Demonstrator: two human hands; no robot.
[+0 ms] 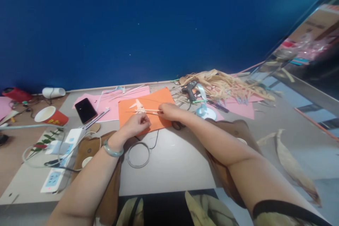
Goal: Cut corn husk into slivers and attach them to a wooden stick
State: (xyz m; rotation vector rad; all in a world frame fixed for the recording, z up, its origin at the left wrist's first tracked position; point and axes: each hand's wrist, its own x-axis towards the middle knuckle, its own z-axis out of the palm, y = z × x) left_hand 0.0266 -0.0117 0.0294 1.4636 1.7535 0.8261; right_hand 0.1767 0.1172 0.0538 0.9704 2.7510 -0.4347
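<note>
Right hand (169, 110): at the right part of the orange sheet (156, 97), fingers pinched on the right-hand ends of thin pale strips (151, 110). Left hand (137, 124): at the sheet's lower left, fingers curled; cannot tell whether it grips anything.

Surroundings, by size, all placed from the orange sheet:
- Table (174, 162): grey-white, beneath the sheet.
- Husk pile (227, 86): dry, tan, tangled; to the right.
- Power strip (53, 179): white with blue socket faces, plugs inserted; well to the left and nearer the wearer.
- Phone (86, 110): dark screen up; left.
- Paper cup (51, 116): red, tilted; farther left than the phone.
- Cable loop (138, 166): grey; just off the near edge.
- Pale cut piece (138, 103): lies on the sheet, left half, just beyond the left hand; the strips' left ends are near it.
</note>
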